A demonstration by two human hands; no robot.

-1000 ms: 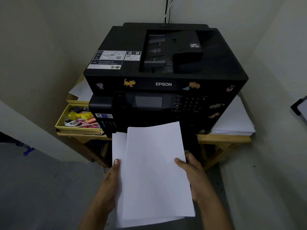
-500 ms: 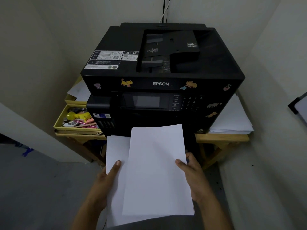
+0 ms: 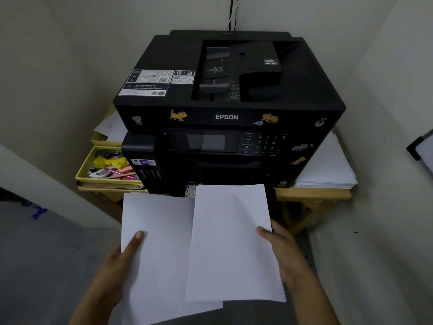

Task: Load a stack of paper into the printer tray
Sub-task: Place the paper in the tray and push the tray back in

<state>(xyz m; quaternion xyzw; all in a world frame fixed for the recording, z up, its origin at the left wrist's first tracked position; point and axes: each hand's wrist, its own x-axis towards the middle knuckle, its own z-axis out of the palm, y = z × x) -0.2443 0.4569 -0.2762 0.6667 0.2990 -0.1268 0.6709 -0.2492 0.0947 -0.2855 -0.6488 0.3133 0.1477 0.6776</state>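
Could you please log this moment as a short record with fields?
printer: black Epson, on a wooden table
paper: two white batches, fanned apart in front of the printer; right batch overlaps left batch
left hand: holds left batch, thumb on top
right hand: holds right batch
tray: no open tray visible
spare paper: stack right of the printer

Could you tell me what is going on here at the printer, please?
A person stands in front of a black Epson printer on a wooden table, holding white paper in both hands. The left hand grips a lower sheet and the right hand grips an upper sheet, the two fanned apart rather than squared up. The paper is held just short of the printer's front and is not yet loaded. Another paper pile lies beside the printer.
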